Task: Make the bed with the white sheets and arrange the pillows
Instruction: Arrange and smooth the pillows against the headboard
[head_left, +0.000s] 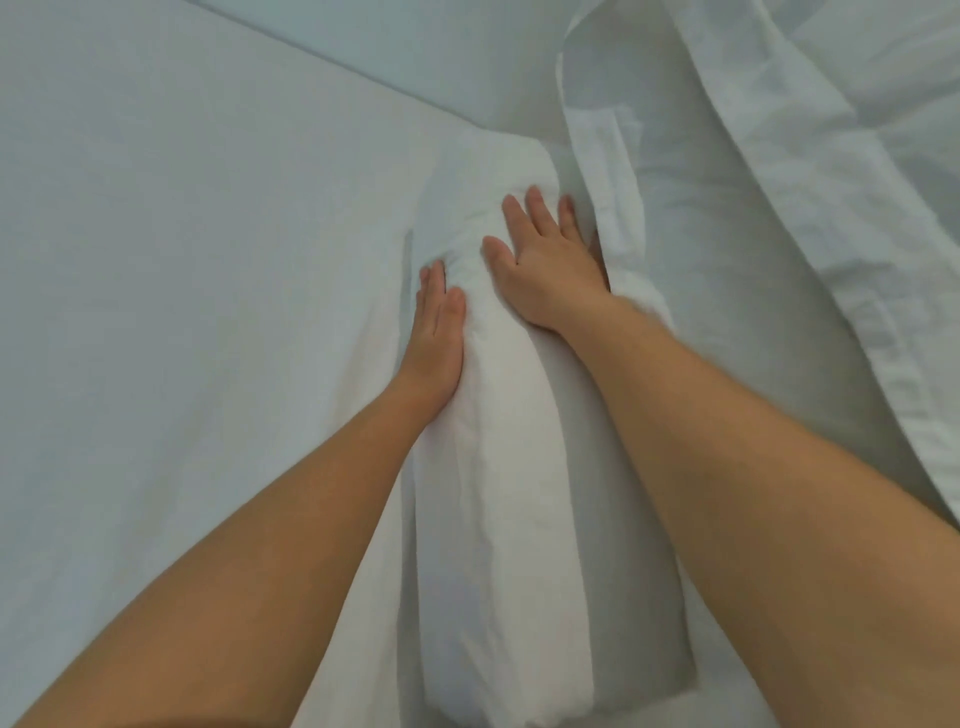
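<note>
A long white pillow (511, 467) lies lengthwise in the middle of the view, standing on its edge on the bed. My left hand (436, 332) presses flat against its left side with the fingers together. My right hand (545, 265) lies flat on the pillow's top right, fingers spread, some fingertips tucked between the pillow and a folded white sheet (613, 171). Neither hand grips anything. A smooth white fitted sheet (182, 260) covers the mattress to the left.
A second white pillow or bolster (727, 270) lies to the right of the first. Crumpled white bedding (857, 156) with a wide hem drapes across the upper right. A pale wall or headboard (389, 31) runs along the top.
</note>
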